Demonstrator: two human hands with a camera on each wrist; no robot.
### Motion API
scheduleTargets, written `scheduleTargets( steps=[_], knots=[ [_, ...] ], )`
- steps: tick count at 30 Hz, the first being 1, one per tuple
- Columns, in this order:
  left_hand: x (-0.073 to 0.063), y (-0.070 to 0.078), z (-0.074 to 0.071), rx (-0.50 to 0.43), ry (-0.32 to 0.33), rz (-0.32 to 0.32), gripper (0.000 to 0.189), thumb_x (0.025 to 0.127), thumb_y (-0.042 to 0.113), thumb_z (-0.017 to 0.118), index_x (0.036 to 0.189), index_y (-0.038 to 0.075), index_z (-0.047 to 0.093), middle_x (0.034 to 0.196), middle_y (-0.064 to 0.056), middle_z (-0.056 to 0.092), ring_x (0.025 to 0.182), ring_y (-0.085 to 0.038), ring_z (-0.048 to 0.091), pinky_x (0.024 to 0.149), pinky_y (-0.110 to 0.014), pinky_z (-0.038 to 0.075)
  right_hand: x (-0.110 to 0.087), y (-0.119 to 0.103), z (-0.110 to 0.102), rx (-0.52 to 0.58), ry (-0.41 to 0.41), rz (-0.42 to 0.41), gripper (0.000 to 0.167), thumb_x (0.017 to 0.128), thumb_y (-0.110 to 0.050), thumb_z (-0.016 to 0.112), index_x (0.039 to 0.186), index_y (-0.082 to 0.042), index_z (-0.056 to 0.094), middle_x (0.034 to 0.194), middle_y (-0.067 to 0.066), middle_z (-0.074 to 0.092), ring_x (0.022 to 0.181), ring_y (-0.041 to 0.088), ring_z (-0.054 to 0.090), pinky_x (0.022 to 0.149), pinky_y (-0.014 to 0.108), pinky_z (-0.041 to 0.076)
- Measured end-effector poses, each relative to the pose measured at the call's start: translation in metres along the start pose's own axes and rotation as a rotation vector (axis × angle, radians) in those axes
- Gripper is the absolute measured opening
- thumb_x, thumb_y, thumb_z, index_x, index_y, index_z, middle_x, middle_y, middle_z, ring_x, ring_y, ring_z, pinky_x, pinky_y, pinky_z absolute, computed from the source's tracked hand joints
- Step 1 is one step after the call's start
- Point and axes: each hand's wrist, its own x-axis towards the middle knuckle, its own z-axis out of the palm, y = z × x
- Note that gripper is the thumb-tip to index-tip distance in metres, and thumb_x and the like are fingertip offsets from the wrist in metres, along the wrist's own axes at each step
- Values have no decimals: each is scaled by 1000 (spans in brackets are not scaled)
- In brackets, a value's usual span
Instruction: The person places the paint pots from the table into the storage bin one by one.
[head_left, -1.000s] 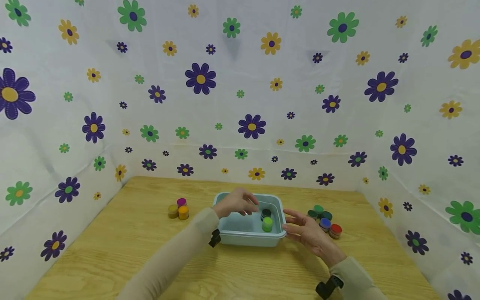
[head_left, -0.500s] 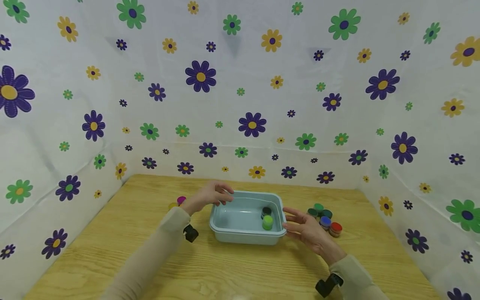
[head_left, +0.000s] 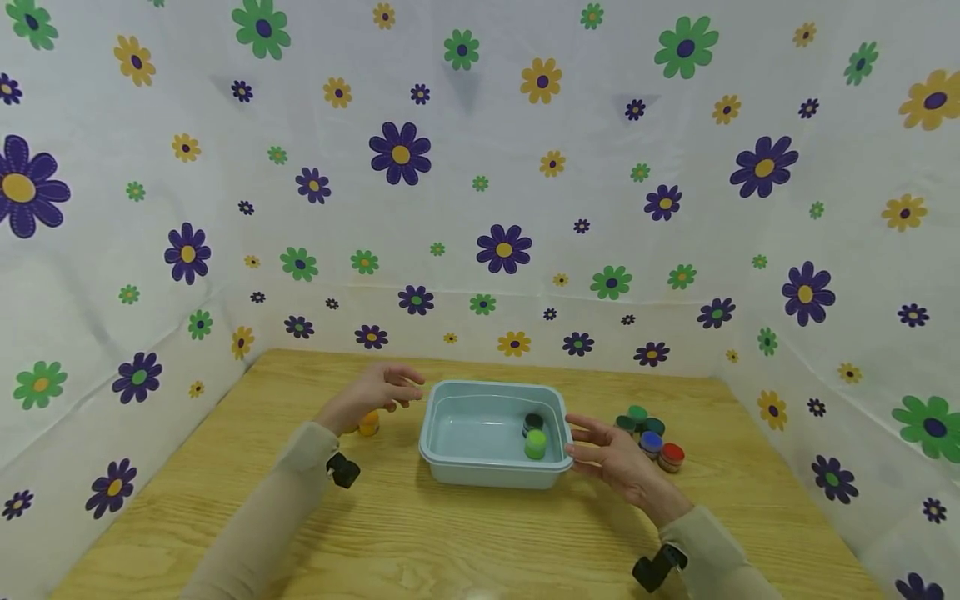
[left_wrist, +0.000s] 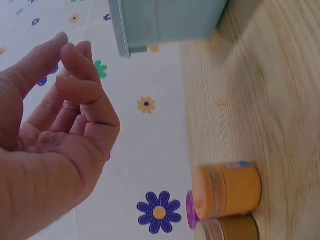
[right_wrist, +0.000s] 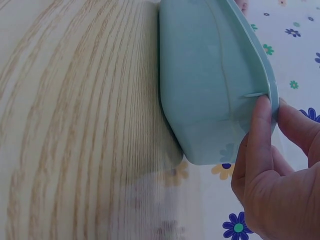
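My left hand [head_left: 375, 392] is in the air to the left of a light blue plastic tub [head_left: 491, 475], fingers loosely bent with nothing in them. Below it stand small paint jars: an orange one [left_wrist: 227, 190], a mustard one [left_wrist: 235, 229] and one with a purple lid [left_wrist: 191, 210]. In the head view the hand mostly covers this group. At the tub's right end, my right hand [head_left: 618, 467] pinches the rim, thumb on one side and fingertips on the other [right_wrist: 260, 145]. Inside the tub, a bright green jar [head_left: 536, 443] and a black jar [head_left: 533, 422] sit towards the right.
Right of the tub, behind my right hand, several jars cluster on the wooden table [head_left: 420, 542], among them a blue-lidded jar [head_left: 651, 444] and a red-lidded jar [head_left: 672, 456]. A white flowered cloth [head_left: 450, 208] hangs round the table's back and sides.
My left hand has moved left, from over the tub to above the left group of jars. The right hand has stayed at the tub's rim.
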Motion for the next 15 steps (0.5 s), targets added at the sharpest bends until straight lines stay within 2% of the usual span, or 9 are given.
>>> scheduleTargets(
  steps=[6, 11, 15],
  knots=[
    [-3, -14, -14, 36, 34, 11, 30, 92, 25, 69, 116, 6, 66, 108, -14, 69, 90, -25, 61, 74, -31, 52, 0, 0, -1, 9, -12, -7, 66, 94, -9, 66, 151, -4, 34, 149, 31, 36, 115, 26, 63, 91, 34, 57],
    [-8, -24, -24, 104, 77, 46, 30, 92, 25, 69, 115, 6, 67, 106, -11, 69, 87, -29, 59, 71, -34, 54, 2, 1, -2, 7, -7, -5, 66, 93, -9, 66, 151, -3, 34, 148, 31, 37, 116, 28, 63, 92, 36, 57],
    [-9, -36, -36, 171, 65, 75, 33, 90, 28, 72, 115, 6, 68, 106, -9, 70, 91, -25, 64, 79, -37, 58, 2, 2, -2, 4, -2, -4, 67, 93, -10, 67, 151, -4, 34, 148, 31, 37, 115, 27, 63, 91, 36, 57]
  ],
)
